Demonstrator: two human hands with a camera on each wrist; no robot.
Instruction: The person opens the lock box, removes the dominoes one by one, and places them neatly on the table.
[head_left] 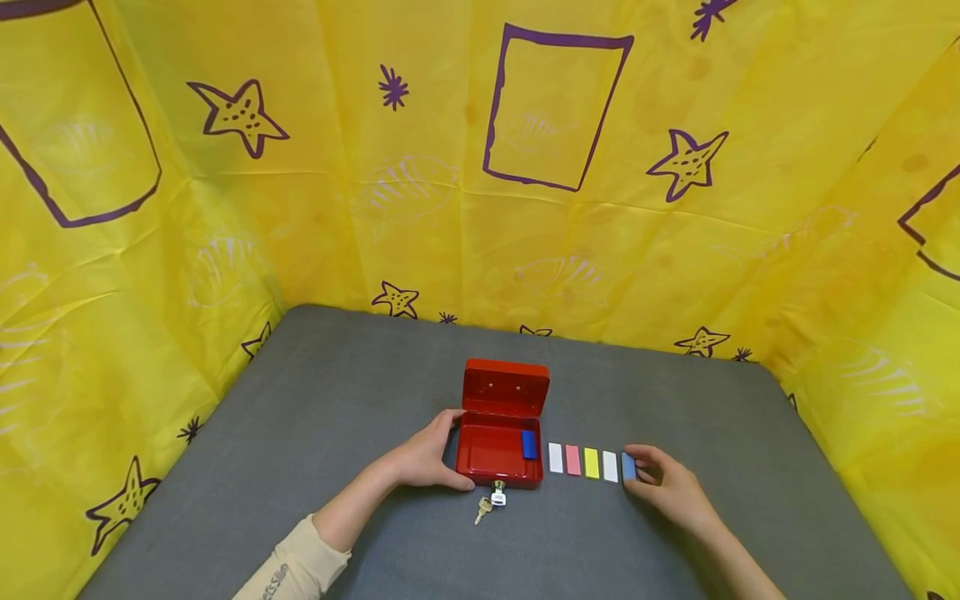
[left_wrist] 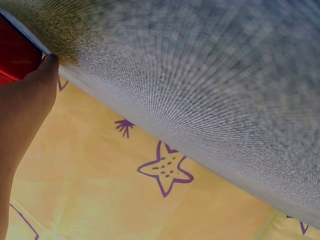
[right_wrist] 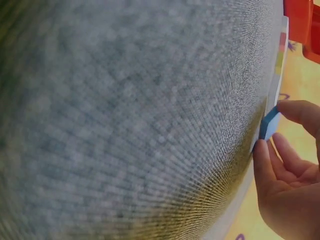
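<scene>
A red cash box (head_left: pixel 498 446) stands with its lid (head_left: pixel 506 387) raised. Inside, along its right wall, lies a dark blue block (head_left: pixel 529 445). My left hand (head_left: pixel 426 454) grips the box at its left side, thumb at the front corner and fingers at the back. At the right end of a row of flat blocks, my right hand (head_left: pixel 667 483) pinches a light blue block (head_left: pixel 628 467) between thumb and forefinger. The right wrist view shows this blue block (right_wrist: pixel 269 123) tilted between the fingertips. Keys (head_left: pixel 491 500) hang from the lock at the box's front.
Between the box and my right hand lie a white block (head_left: pixel 555 457), a pink block (head_left: pixel 573 460), a yellow block (head_left: pixel 592 463) and another white block (head_left: pixel 610 467). A grey tabletop (head_left: pixel 360 358) carries everything. Yellow patterned cloth (head_left: pixel 450 233) encloses the table's back and sides.
</scene>
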